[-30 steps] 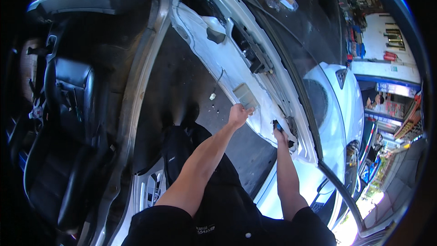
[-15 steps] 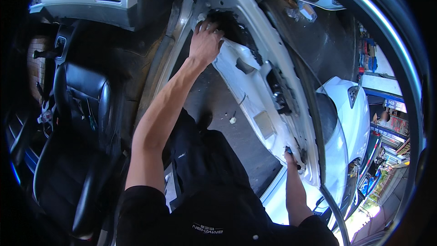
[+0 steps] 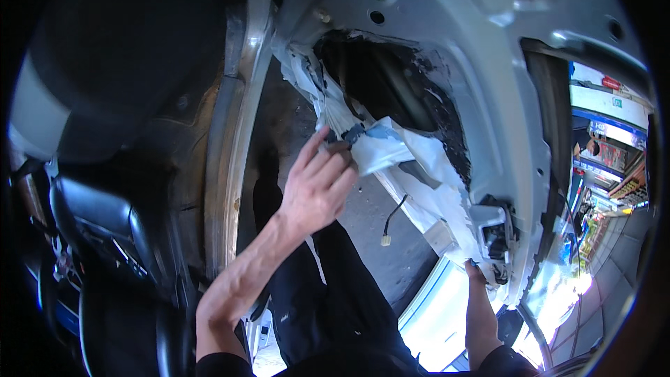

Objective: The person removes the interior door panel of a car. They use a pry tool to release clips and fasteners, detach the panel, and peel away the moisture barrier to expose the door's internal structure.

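Observation:
A white plastic sheet hangs partly loose from the grey inner metal of a car door. My left hand pinches the sheet's folded edge, where dark sticky sealant clings. Above it gapes a large opening in the door, rimmed with torn black sealant. Lower down, my right hand is closed at the door's rear end, below the latch. A small blue spot shows at its fingertips; what it grips is hidden.
A wire with a pale connector dangles beside the sheet. The car's door sill and a black seat stand at left. A white car panel lies beyond the door's lower end. Another person is far right.
My left hand has come down from the opening's upper edge, pulling the sheet away and baring more of the opening. My view has moved closer to the door. My right hand stays at its rear end.

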A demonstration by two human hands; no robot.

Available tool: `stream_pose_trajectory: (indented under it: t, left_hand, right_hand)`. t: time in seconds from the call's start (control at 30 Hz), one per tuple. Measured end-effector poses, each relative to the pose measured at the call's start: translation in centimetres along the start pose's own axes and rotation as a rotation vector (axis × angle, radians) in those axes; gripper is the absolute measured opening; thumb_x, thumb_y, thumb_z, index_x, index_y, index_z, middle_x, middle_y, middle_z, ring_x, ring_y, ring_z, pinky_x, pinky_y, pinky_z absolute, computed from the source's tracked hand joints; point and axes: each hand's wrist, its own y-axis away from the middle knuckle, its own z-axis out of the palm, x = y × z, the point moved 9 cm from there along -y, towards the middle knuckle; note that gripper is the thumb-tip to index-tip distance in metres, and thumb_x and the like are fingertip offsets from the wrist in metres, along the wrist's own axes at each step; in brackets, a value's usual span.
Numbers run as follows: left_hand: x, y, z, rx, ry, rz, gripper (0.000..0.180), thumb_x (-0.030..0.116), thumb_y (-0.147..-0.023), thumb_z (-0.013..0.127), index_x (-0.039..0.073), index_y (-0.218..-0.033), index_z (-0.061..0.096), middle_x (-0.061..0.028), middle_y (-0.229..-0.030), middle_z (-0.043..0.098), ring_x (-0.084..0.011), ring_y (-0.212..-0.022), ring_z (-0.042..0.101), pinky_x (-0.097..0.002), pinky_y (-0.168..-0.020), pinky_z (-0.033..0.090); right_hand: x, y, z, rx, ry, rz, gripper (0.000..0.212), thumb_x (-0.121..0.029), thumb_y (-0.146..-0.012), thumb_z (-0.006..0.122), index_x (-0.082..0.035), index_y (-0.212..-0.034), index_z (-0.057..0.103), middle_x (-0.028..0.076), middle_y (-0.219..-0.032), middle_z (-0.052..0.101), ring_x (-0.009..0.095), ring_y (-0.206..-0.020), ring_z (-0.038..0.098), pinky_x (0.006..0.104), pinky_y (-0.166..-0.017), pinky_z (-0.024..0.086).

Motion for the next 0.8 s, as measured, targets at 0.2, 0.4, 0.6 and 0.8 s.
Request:
stream_pose_trajectory:
  t: [0.2,0.4,0.6,0.8]
  left_hand:
    - [-2.2,-2.3,1.1,-0.02,0.371,-0.443,0.056,0.014,-0.078,0.087,0.007,-0.129,0.065,-0.0189,-0.153,0.056,-0.0388,-0.118,0.068,-0.0535,-0.108,0.052]
    - [0.0,-4.8,1.9,-0.075,0.125,-0.114,0.05,0.01,-0.073,0.083,0.012,-0.122,0.077,-0.0052,-0.128,0.072,-0.0291,-0.108,0.062,-0.0463,-0.095,0.048]
    - [1.0,-3.3,2.9,0.067,0.326,-0.119,0.03,0.008,-0.071,0.077,0.002,-0.101,0.075,-0.0129,-0.102,0.073,-0.0301,-0.097,0.07,-0.0506,-0.106,0.053]
    - [-0.3,-3.6,2.6,-0.096,0.524,-0.261,0.018,0.02,-0.08,0.069,0.003,-0.084,0.065,-0.0146,-0.084,0.061,-0.028,-0.081,0.063,-0.0434,-0.086,0.054]
  right_hand:
    - [-0.2,1.5,-2.4,0.076,0.032,-0.016,0.027,-0.019,-0.106,0.062,-0.009,-0.128,0.073,0.007,-0.13,0.074,0.025,-0.119,0.069,0.0443,-0.106,0.056]
    - [0.0,2.4,-3.8,0.121,0.054,-0.01,0.027,-0.02,-0.106,0.062,-0.009,-0.128,0.073,0.007,-0.129,0.074,0.025,-0.119,0.069,0.0441,-0.106,0.056]
    - [0.4,3.2,-3.6,0.138,0.032,-0.006,0.026,-0.02,-0.105,0.062,-0.01,-0.127,0.073,0.007,-0.128,0.074,0.024,-0.119,0.069,0.0439,-0.106,0.055]
    - [1.5,3.1,-2.7,0.13,0.012,-0.022,0.026,-0.021,-0.105,0.062,-0.011,-0.126,0.073,0.007,-0.128,0.074,0.024,-0.119,0.069,0.0437,-0.106,0.055]
